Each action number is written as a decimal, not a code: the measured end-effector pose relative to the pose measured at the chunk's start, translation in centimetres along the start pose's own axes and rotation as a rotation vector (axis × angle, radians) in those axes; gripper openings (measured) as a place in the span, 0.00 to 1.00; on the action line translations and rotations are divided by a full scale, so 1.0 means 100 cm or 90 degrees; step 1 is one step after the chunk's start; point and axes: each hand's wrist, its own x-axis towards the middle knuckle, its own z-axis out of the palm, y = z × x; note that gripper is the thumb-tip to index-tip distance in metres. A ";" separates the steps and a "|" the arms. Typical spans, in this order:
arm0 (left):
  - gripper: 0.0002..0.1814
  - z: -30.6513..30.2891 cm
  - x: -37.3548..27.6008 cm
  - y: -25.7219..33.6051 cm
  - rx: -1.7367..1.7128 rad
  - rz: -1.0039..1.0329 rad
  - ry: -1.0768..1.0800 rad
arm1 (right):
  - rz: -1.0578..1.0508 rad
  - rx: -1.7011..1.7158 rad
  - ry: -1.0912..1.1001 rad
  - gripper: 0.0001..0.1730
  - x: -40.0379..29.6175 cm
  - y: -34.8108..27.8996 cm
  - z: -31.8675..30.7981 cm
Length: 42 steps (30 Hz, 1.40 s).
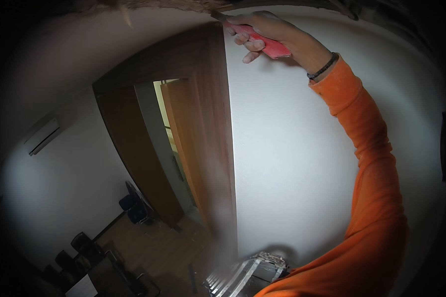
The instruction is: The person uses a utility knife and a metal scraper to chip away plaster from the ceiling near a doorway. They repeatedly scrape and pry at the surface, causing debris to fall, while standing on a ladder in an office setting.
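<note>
My right hand (262, 33), its fingers dusted white, is raised at the top of the view and grips the red handle of a scraper or putty knife (273, 46). The tool's dark blade points to the upper left and reaches the rough, broken edge (186, 6) above the white wall. An orange sleeve (371, 137) covers the arm, with a dark bracelet at the wrist. The brown wooden door frame (213, 92) stands just below and left of the hand. My left hand is out of view.
A metal ladder (245, 276) stands against the white wall (290, 148) below me. Beyond is an open wooden door (182, 137). Dark chairs (133, 209) and a table with a white sheet (81, 287) are at the lower left; an air conditioner (42, 137) hangs above.
</note>
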 end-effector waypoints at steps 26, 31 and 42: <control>0.17 0.046 0.026 -0.064 0.037 -0.005 0.074 | -0.083 0.052 0.113 0.27 -0.016 0.061 0.024; 0.17 0.052 0.026 -0.065 0.036 0.005 0.063 | -0.056 0.108 0.104 0.25 -0.029 0.070 0.014; 0.17 0.057 0.033 -0.058 0.031 0.020 0.059 | -0.070 -0.011 0.161 0.23 -0.033 0.069 0.010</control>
